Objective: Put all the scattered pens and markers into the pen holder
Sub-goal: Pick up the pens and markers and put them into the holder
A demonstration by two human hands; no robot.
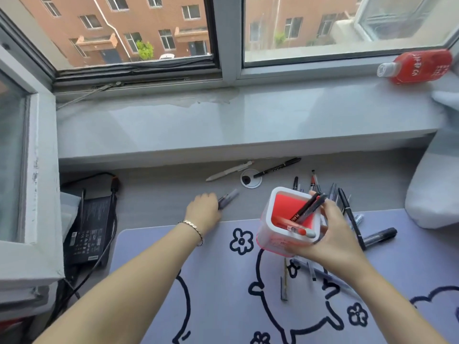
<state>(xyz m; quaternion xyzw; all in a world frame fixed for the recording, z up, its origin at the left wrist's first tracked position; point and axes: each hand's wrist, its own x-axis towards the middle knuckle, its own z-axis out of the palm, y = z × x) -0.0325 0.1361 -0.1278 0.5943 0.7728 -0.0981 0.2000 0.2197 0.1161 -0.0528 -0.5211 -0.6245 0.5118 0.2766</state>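
Note:
The white pen holder (pixel 269 219) with a red inside sits at the far edge of the mat, tilted toward me, with a red pen and two dark pens in it. My right hand (pixel 332 234) grips the holder's right side, and its fingers also pinch the two dark pens (pixel 310 207) that stick out of it. My left hand (pixel 205 211) lies on the desk to the left, closed around a blurred purple-grey pen (pixel 229 197). A white pen (pixel 229 171) and a black marker (pixel 278 167) lie by the sill. Several pens (pixel 332 192) are scattered behind the holder, a black marker (pixel 378 235) to its right.
A lilac desk mat (pixel 223 281) with dark cartoon outlines covers the near desk. A cable grommet (pixel 250 179) sits in the desk. A black power adapter (pixel 87 229) with cables lies left. A red bottle (pixel 417 67) lies on the windowsill, and a white pillow (pixel 434 194) is at right.

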